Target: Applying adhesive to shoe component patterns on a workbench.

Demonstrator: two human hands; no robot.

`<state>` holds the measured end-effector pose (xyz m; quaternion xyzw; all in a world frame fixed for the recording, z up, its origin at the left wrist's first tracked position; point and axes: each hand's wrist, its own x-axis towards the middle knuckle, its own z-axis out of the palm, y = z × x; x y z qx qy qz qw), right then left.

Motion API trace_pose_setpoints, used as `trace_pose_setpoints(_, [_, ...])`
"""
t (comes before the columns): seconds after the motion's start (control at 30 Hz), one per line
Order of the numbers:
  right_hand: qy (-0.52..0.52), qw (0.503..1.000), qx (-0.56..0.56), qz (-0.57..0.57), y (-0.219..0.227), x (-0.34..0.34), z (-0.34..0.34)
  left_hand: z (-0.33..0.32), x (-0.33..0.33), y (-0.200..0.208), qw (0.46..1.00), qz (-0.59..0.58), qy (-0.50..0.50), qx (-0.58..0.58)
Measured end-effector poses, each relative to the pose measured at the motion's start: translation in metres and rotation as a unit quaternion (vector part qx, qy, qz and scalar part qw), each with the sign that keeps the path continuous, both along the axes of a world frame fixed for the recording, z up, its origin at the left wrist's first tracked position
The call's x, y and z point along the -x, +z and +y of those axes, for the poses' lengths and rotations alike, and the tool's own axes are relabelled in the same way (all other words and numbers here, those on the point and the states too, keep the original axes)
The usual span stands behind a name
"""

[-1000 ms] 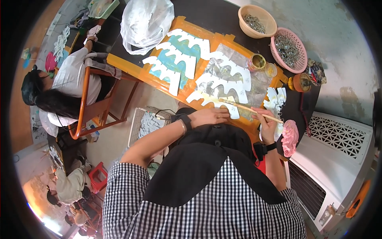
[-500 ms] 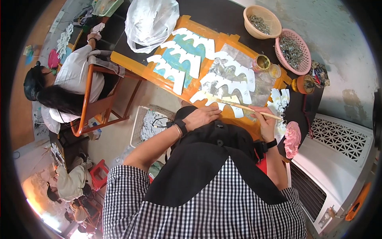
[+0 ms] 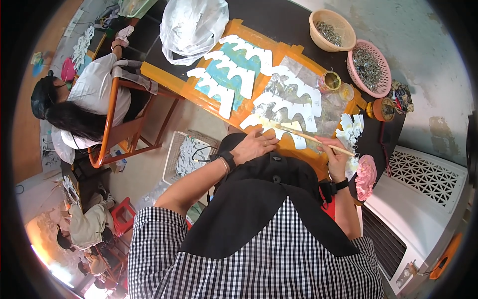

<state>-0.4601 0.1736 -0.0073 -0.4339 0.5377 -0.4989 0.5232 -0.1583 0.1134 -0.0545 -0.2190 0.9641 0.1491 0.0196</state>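
Head view: right fingers (image 3: 327,141) pinched a tan wooden stick (image 3: 309,137), apparently coating a scalloped white sheet (image 3: 299,142); spread, empty left fingers (image 3: 269,142) likely needed to steady it.

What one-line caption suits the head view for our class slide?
The right hand holds a slender wooden stick over a scalloped white-and-yellow piece; the left hand lies close by.

We hold a thin wooden stick (image 3: 307,136) in our right hand (image 3: 336,157) — its tip at a white card (image 3: 256,121). Our left hand (image 3: 253,148) lies palm down nearby.
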Motion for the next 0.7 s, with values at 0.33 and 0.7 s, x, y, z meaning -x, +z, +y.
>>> trace_pose_setpoints(0.33, [-0.017, 1.000, 0.005, -0.008, -0.005, -0.007, -0.006, 0.000, 0.000, -0.004, 1.000, 0.014, 0.000, -0.005])
trace_pose_setpoints(0.7, [0.038, 0.998, 0.021, -0.046, -0.008, -0.031, -0.035, 0.004, -0.001, -0.018, 0.998, 0.063, 0.015, 0.021])
